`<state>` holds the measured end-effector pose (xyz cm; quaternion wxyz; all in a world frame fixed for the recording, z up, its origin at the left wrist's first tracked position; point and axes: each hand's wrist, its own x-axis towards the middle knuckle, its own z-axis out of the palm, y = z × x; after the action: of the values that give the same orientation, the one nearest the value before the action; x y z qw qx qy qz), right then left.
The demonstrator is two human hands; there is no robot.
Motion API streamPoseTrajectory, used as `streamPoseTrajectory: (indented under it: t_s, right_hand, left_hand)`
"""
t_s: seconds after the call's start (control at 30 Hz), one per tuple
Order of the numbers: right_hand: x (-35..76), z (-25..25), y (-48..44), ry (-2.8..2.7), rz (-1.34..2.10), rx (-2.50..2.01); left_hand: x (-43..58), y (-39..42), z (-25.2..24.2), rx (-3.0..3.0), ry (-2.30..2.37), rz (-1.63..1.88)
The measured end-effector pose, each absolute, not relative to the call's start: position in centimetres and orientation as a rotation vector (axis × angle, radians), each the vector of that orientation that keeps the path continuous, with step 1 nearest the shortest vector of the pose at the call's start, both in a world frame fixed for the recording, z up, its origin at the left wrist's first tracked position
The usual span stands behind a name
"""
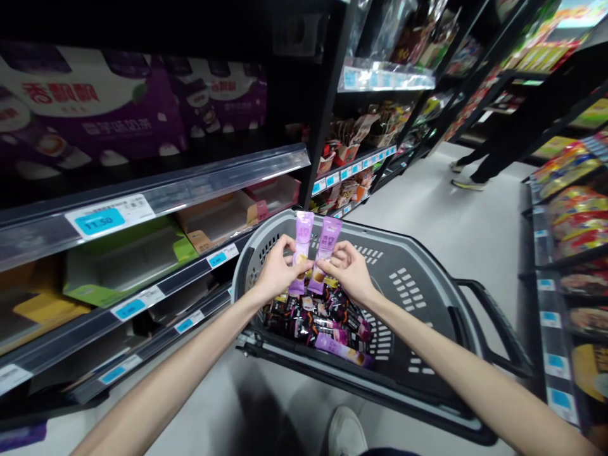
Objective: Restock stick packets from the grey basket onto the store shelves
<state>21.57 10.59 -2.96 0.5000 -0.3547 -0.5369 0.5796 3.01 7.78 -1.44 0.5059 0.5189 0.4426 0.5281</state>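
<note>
Over the basket, my left hand (279, 268) pinches a slim purple sachet (304, 229), held upright by its side. Beside it, my right hand (350, 272) grips a second purple sachet (329, 237) between thumb and fingers, leaning slightly to the right. Both sachets carry printed characters and a drink picture. Beneath my hands, the grey shopping basket (403, 253) holds a heap of small dark-wrapped packets (304, 316) at its left end. Another purple sachet (344, 350) lies on the near edge of that heap.
Shelves with price tags (109, 215) stand close on the left, holding large purple drink boxes (95, 114) and an open green carton (128, 259). More shelves with bagged goods (577, 221) line the right. A person in dark trousers (503, 139) stands farther along the aisle.
</note>
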Motion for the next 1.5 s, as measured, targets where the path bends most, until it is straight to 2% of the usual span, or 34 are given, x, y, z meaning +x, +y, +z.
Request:
streamPoseTrajectory:
  t_s: [0.37,0.57,1.3,1.5]
  right_hand:
    - [21.4,-2.6,10.0,-1.161,1.624,-0.97]
    - [21.6,-2.6,10.0,-1.138,1.674,-0.962]
    - [21.7,-2.7,10.1,-1.148,1.752,-0.944]
    - [21.4,-2.3,9.9,-0.986,1.856,-0.902]
  left_hand:
    - [3.1,8.0,-1.7,1.082,1.098,1.284]
    - [3.5,7.8,-0.3,0.837,1.075,1.237]
    - [3.8,7.6,-0.1,0.796,1.02,1.253]
    - [3.7,7.6,0.2,0.784,1.003,1.217]
